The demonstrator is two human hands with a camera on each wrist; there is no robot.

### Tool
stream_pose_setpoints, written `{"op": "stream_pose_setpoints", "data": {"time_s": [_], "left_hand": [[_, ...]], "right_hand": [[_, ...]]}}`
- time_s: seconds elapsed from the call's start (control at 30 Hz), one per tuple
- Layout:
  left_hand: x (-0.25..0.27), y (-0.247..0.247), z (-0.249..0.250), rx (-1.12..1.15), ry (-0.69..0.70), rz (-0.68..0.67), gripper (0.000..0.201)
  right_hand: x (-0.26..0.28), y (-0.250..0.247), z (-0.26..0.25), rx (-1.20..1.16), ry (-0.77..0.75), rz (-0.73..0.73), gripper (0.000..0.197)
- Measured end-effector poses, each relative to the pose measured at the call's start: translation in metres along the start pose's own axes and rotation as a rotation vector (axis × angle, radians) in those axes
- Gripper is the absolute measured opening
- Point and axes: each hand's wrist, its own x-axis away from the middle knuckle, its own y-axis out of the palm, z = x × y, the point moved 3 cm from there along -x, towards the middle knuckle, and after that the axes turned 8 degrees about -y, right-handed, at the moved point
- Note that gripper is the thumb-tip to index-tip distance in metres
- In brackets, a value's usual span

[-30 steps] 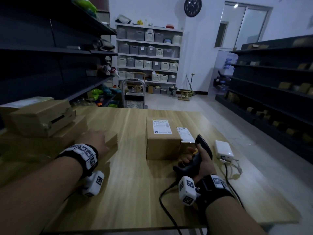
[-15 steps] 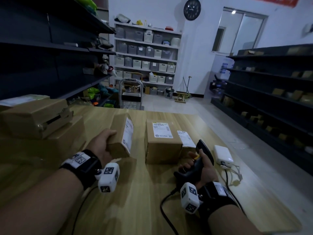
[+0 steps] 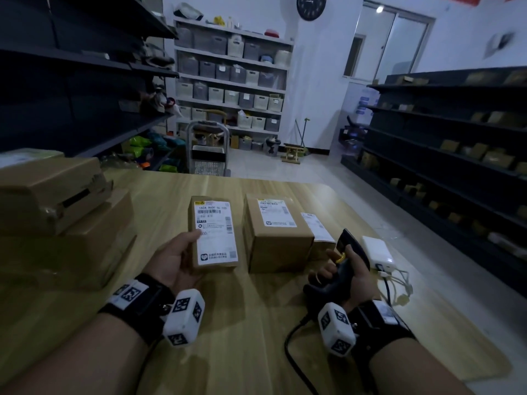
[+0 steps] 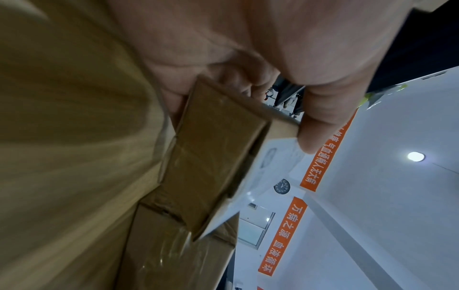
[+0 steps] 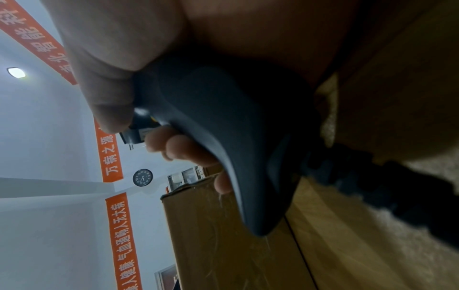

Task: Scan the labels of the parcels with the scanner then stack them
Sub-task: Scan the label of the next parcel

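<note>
At the far left of the surface sits a stack of brown boxes, partly cut off by the picture's edge. Next comes the left hand. Its grip is clamped on a small parcel — thumb on the white label, the other fingers hidden underneath. The parcel is held up just above the surface with its label facing up. The bar code shows, but the small print is too blurry to read.

Just to the right stands a bigger parcel flat on the surface, its own label on top. A low parcel touches its right side and is partly hidden behind the scanner.

The right hand has its grip wrapped tight around the scanner's handle. The scanner's head points up and away, not at the small parcel. A black cable runs back from it. A white box with a pale cord lies just right of the hand.

The left wrist view shows what the head view cannot — the taped end of the small parcel and the thumb pressing its edge. The right wrist view shows fingertips curled around the dark scanner handle, with the side of a brown box close behind.
</note>
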Motion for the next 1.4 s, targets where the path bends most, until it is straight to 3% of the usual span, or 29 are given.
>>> {"op": "stream_pose_setpoints", "data": {"time_s": [0.1, 0.27, 0.43, 0.77, 0.93, 1.03, 1.17, 1.33, 1.4], "left_hand": [[-0.006, -0.004, -0.001, -0.016, -0.007, -0.002, 0.049], [-0.011, -0.004, -0.002, 0.009, -0.030, -0.016, 0.039], [-0.012, -0.008, -0.002, 0.007, -0.055, -0.008, 0.048], [-0.008, -0.004, 0.002, 0.025, -0.069, -0.024, 0.040], [-0.011, -0.007, 0.002, 0.006, -0.045, -0.025, 0.050], [-0.014, -0.007, 0.002, -0.007, -0.038, -0.040, 0.043], [-0.012, -0.006, 0.004, -0.027, -0.028, -0.066, 0.043], [-0.018, -0.007, 0.003, -0.053, -0.009, -0.053, 0.060], [-0.023, -0.009, 0.003, -0.079, -0.013, -0.058, 0.056]], "right_hand": [[0.001, 0.003, 0.000, 0.006, -0.023, 0.032, 0.041], [0.003, 0.006, 0.002, 0.005, -0.036, 0.049, 0.042], [0.003, 0.007, 0.004, 0.007, -0.065, 0.089, 0.042], [0.018, 0.015, 0.003, 0.137, -0.104, 0.239, 0.033], [0.040, 0.051, -0.021, 0.380, -0.143, 0.098, 0.029], [0.050, 0.074, -0.037, 0.577, -0.152, -0.005, 0.027], [0.066, 0.114, -0.052, 0.914, -0.233, -0.125, 0.039], [0.094, 0.158, -0.050, 1.177, -0.260, -0.218, 0.022], [0.102, 0.167, -0.046, 1.204, -0.254, -0.241, 0.022]]}}
